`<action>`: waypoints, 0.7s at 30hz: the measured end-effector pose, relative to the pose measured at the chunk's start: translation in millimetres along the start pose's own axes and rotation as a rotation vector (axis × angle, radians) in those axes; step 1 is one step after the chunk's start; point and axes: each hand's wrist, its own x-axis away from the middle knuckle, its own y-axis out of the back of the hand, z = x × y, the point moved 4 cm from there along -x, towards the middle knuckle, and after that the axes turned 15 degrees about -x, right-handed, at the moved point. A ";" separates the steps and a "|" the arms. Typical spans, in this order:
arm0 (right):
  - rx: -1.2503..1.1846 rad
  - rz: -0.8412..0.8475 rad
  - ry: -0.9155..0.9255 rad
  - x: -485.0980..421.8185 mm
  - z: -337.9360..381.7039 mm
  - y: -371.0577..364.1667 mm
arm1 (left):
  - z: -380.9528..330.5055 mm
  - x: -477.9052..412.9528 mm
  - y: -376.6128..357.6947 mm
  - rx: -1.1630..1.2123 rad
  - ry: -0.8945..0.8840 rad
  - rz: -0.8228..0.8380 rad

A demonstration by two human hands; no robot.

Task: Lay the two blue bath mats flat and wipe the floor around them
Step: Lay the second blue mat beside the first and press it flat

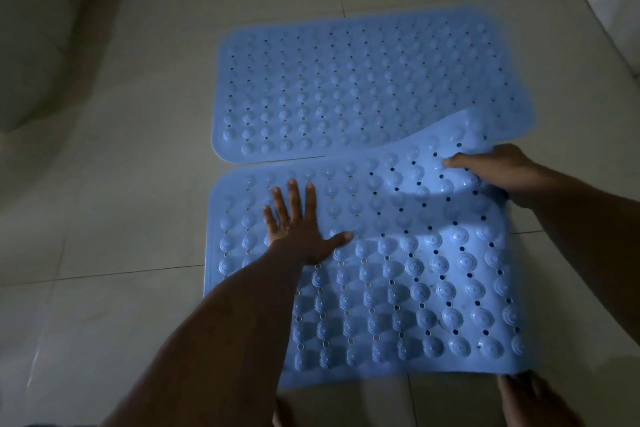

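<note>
The near mat [398, 288] is pinned by the flat, spread left hand [298, 236]; its raised right edge, pinched by the right hand [495, 172], overlaps the far mat [346, 87] and may buckle if released.

Far bath mat [363, 87]: light blue, even rows of raised round bumps with small dark drain holes between. Near bath mat [398, 288]: same light blue, same bump-and-hole grid; bumps show concentric rings, holes read dark. Floor tiles [138, 149]: pale grey-beige, plain, thin dark grout lines.
</note>
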 end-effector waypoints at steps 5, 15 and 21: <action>-0.124 0.191 -0.095 1.5 -3.8 -6.6 | -0.1 -0.1 0.4 0.007 -0.002 -0.004; -0.183 0.266 -0.203 -1.2 -4.1 8.2 | -6.6 3.0 2.7 0.002 0.027 -0.023; 0.029 -0.063 -0.037 -1.4 -9.6 35.2 | -6.6 6.1 -0.9 0.001 0.002 -0.143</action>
